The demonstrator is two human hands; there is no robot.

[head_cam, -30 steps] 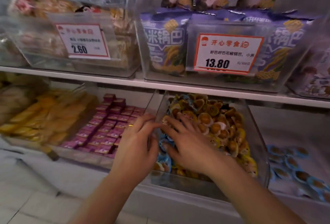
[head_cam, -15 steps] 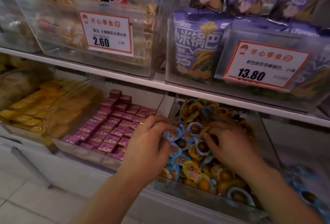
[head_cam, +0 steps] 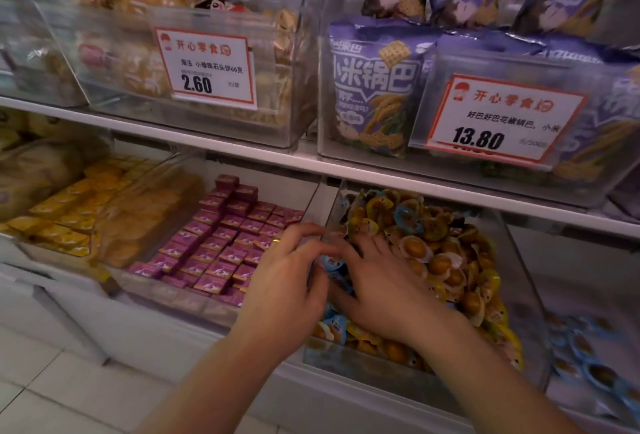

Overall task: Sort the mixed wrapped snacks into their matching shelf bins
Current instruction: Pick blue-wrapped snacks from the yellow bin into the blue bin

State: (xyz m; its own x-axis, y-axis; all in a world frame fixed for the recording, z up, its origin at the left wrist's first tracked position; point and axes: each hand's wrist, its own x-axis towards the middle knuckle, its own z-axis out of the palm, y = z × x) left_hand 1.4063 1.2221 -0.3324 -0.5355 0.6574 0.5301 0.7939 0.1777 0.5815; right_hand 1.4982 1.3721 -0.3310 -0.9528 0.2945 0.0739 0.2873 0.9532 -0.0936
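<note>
Shop shelving, two tiers of clear acrylic bins; lower white shelf [head_cam: 242, 153] edge runs across mid-frame. Mixed wrapped snacks [head_cam: 446, 260], round yellow and blue-rimmed packs, fill the clear bin [head_cam: 519, 260] on the lower tier, centre-right. Both hands at the bin's left front corner. Right hand [head_cam: 384, 291] lies palm-down on the heap, fingers [head_cam: 353, 246] spread and fairly straight, resting on the packs. Left hand [head_cam: 287, 281] at the bin's left wall, fingers [head_cam: 304, 231] curled; a blue-rimmed pack [head_cam: 330, 262] sits just between the two hands, touching the left fingers, but whether it is pinched cannot be told. Adjacent left: bin of purple boxes [head_cam: 221, 246], then yellow packs [head_cam: 65, 212]. Upper tier: price tags 2.60 [head_cam: 206, 68] and 13.80 [head_cam: 498, 118], purple bags [head_cam: 374, 87].
</note>
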